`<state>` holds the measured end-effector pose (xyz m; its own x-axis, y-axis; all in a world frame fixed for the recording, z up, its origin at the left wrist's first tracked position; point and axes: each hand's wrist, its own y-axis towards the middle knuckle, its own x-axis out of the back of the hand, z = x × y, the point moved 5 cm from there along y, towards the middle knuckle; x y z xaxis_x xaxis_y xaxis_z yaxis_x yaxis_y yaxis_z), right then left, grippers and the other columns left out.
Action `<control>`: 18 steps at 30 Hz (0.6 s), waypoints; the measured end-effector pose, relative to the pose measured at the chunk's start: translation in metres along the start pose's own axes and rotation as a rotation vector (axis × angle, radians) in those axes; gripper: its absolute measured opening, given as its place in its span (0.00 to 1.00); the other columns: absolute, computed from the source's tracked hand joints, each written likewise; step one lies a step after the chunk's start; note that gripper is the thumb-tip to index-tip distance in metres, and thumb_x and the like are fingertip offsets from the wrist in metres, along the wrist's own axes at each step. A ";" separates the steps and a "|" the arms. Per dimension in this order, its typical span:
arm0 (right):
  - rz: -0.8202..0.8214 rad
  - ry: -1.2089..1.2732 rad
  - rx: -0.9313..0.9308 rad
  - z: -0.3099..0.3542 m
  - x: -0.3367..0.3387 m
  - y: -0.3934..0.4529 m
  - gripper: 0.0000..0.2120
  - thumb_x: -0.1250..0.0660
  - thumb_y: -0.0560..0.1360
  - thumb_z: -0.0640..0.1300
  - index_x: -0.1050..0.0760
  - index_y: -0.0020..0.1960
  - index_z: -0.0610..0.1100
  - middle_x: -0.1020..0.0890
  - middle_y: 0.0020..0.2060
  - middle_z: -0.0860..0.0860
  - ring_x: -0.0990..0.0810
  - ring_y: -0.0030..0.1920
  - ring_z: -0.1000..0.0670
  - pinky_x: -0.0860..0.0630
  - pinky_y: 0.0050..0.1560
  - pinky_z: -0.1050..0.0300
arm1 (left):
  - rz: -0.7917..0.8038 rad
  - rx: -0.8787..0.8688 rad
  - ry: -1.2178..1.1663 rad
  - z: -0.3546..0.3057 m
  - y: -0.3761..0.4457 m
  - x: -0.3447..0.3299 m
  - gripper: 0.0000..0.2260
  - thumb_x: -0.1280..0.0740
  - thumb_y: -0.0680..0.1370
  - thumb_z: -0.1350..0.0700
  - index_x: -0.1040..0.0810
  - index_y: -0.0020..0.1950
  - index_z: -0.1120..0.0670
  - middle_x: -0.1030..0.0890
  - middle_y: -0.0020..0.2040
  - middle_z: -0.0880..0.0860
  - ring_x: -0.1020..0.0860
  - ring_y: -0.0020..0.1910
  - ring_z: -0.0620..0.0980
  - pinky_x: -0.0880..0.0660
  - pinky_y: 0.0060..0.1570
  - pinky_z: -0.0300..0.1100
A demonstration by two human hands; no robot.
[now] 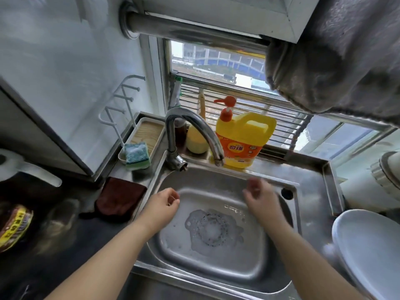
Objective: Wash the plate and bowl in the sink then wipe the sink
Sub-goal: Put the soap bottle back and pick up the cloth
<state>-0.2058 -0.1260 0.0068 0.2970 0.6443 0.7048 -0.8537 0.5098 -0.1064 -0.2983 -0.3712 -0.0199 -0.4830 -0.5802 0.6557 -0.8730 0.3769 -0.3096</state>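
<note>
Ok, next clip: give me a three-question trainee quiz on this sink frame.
1. True or false: the sink holds a plate.
2. What lies around the drain?
3. The dark cloth lies: A) in the basin B) on the counter left of the sink C) over the faucet.

Key:
1. False; the white plate sits right of the sink.
2. Soapy foam.
3. B.

The left hand and right hand hold nothing.

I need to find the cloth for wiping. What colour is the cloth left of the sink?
Dark brown folded cloth, seen in the head view.
</note>
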 end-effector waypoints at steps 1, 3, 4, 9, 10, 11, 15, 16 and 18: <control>0.101 -0.007 -0.061 -0.006 -0.021 -0.009 0.13 0.32 0.74 0.41 0.26 0.59 0.46 0.22 0.48 0.52 0.23 0.46 0.56 0.29 0.43 0.70 | -0.026 0.032 -0.008 0.009 -0.003 0.003 0.04 0.36 0.78 0.56 0.24 0.52 0.53 0.22 0.45 0.49 0.24 0.44 0.47 0.31 0.40 0.36; 0.238 -0.007 -0.151 -0.007 -0.058 -0.023 0.14 0.33 0.75 0.43 0.27 0.60 0.46 0.21 0.47 0.52 0.22 0.46 0.55 0.25 0.47 0.63 | -0.105 0.122 -0.056 0.030 -0.010 0.013 0.06 0.36 0.78 0.57 0.24 0.54 0.53 0.22 0.45 0.50 0.24 0.45 0.49 0.31 0.44 0.37; 0.282 0.003 -0.167 0.000 -0.075 -0.027 0.15 0.33 0.75 0.44 0.27 0.61 0.46 0.21 0.47 0.53 0.22 0.46 0.55 0.25 0.48 0.62 | -0.146 0.163 -0.077 0.041 -0.013 0.019 0.07 0.36 0.78 0.58 0.24 0.55 0.54 0.21 0.46 0.50 0.24 0.45 0.50 0.31 0.45 0.38; 0.423 -0.011 -0.009 0.071 -0.150 -0.026 0.16 0.34 0.76 0.46 0.28 0.63 0.46 0.22 0.49 0.52 0.23 0.48 0.54 0.25 0.49 0.60 | -0.234 0.238 -0.109 0.083 -0.027 0.048 0.06 0.35 0.76 0.59 0.22 0.52 0.56 0.21 0.42 0.50 0.24 0.41 0.49 0.33 0.41 0.37; 0.437 -0.019 0.035 0.088 -0.165 -0.024 0.16 0.34 0.76 0.46 0.28 0.63 0.46 0.22 0.50 0.52 0.23 0.49 0.53 0.24 0.51 0.57 | -0.253 0.243 -0.104 0.090 -0.029 0.055 0.05 0.35 0.76 0.59 0.22 0.51 0.56 0.21 0.42 0.49 0.24 0.41 0.48 0.34 0.40 0.36; 0.446 -0.032 0.078 0.104 -0.179 -0.022 0.17 0.34 0.75 0.46 0.27 0.63 0.46 0.23 0.51 0.51 0.23 0.50 0.52 0.24 0.54 0.55 | -0.269 0.252 -0.100 0.096 -0.032 0.061 0.05 0.35 0.77 0.59 0.22 0.51 0.55 0.22 0.42 0.49 0.25 0.41 0.48 0.35 0.39 0.35; 0.436 -0.150 0.303 0.151 -0.230 -0.017 0.19 0.34 0.74 0.47 0.28 0.63 0.45 0.27 0.58 0.48 0.30 0.62 0.47 0.33 0.63 0.56 | -0.317 0.313 -0.134 0.127 -0.044 0.081 0.04 0.35 0.76 0.60 0.24 0.48 0.51 0.22 0.39 0.51 0.24 0.40 0.50 0.34 0.39 0.38; 0.433 -0.216 0.352 0.159 -0.241 -0.017 0.21 0.34 0.74 0.48 0.30 0.66 0.45 0.28 0.61 0.48 0.33 0.64 0.46 0.35 0.65 0.55 | -0.325 0.319 -0.169 0.135 -0.046 0.085 0.04 0.35 0.76 0.61 0.24 0.48 0.52 0.21 0.39 0.52 0.23 0.40 0.51 0.33 0.40 0.38; 0.428 -0.357 0.438 0.170 -0.259 -0.020 0.26 0.34 0.74 0.52 0.33 0.69 0.46 0.31 0.65 0.47 0.36 0.67 0.45 0.37 0.68 0.52 | -0.333 0.322 -0.218 0.149 -0.049 0.092 0.05 0.35 0.76 0.61 0.24 0.48 0.52 0.20 0.39 0.53 0.22 0.39 0.52 0.31 0.40 0.39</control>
<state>-0.3383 -0.3997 -0.0544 -0.1977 0.4727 0.8587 -0.9799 -0.0708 -0.1867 -0.3097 -0.5511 -0.0471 -0.1485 -0.7808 0.6069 -0.9418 -0.0756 -0.3276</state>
